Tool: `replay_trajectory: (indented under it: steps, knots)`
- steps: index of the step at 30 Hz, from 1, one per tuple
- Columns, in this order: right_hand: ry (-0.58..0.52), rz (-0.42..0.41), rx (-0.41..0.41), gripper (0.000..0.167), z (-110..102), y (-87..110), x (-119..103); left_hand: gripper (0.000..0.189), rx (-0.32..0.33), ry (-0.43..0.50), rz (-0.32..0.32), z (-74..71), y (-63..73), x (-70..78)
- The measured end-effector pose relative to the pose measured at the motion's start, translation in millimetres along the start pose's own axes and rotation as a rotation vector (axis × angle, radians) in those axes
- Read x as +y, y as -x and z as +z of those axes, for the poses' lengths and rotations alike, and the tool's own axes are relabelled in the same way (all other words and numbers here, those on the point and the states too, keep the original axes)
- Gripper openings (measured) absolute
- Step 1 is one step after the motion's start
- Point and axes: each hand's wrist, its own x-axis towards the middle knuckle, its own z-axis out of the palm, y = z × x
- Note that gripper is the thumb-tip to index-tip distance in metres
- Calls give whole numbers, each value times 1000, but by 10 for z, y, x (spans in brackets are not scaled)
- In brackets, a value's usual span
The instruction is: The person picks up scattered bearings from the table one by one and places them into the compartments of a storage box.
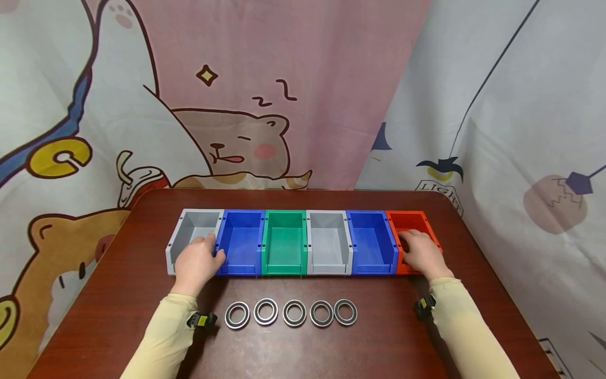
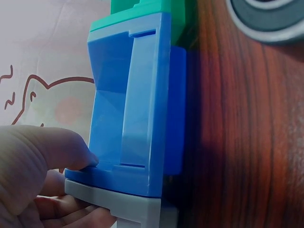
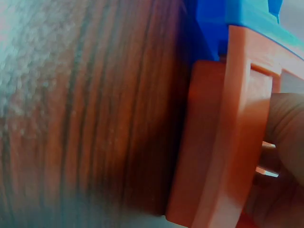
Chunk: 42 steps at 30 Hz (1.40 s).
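Observation:
My left hand is at the left end of a row of plastic bins. Its thumb is inside the left blue bin and its fingers are in the grey bin beside it, pinching the adjoining walls. My right hand reaches into the red bin at the right end, fingers bent near its left wall. In the right wrist view, the red bin's front hides most of the fingers, so whether they grip anything is unclear. Several ring-shaped bearings lie in a line before the bins.
Between the hands stand a green bin, a second grey bin and a second blue bin, side by side. All rest on a dark wooden table. A cartoon-printed curtain hangs behind and along the sides.

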Motion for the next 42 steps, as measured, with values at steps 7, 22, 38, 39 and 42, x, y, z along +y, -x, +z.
replay_trajectory:
  steps: [7,22,38,39,42]
  knots:
    - [5,11,-12,52,47,-17,36,52,6,-2,9,15,-2,0]
    - [-46,11,-12,55,-248,159,-84,53,9,-1,13,-1,-3,4]
    - [-82,-65,175,35,-592,500,-307,53,10,-2,7,8,1,-1]
    - [-92,-75,196,33,-589,515,-324,53,9,-2,6,4,3,2]
    - [-124,-120,257,29,-575,553,-386,53,5,-2,2,3,2,1]
